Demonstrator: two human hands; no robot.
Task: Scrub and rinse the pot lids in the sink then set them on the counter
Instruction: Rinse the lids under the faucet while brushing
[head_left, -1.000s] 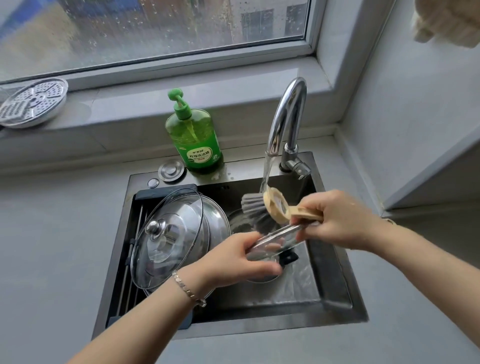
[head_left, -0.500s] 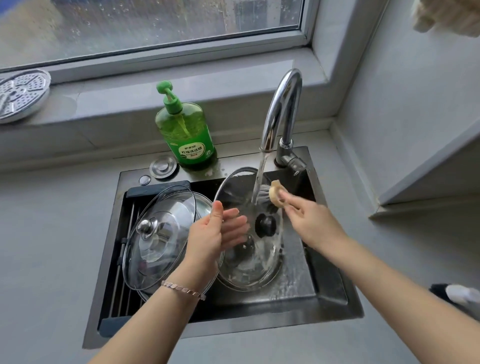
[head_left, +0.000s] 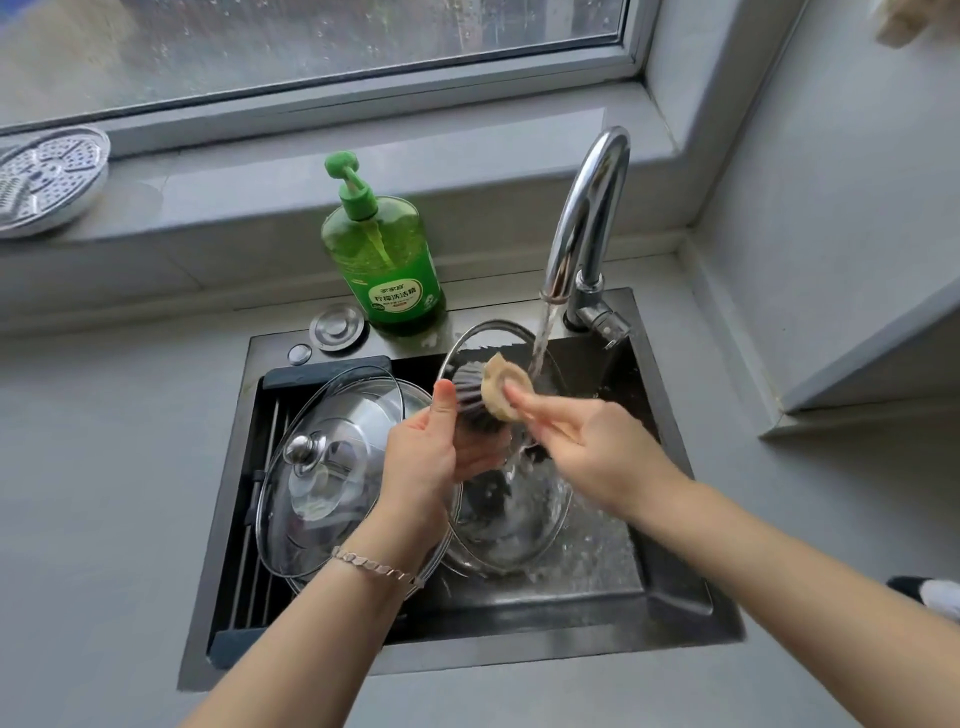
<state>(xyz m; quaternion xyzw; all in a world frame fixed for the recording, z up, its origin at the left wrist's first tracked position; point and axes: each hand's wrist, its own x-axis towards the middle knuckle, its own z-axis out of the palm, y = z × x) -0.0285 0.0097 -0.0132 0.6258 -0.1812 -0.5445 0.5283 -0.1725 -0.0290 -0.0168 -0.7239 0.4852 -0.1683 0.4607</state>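
The sink holds two glass lids. The larger lid, steel-knobbed, lies on a pot at the left. The smaller lid stands tilted under the running faucet (water streams down it). The left hand braces it with flat, straight fingers, thumb up at the rim. The right hand grips the brush, bristles against the glass.

Green soap bottle; dark-bristled, seemingly tan-headed brush.
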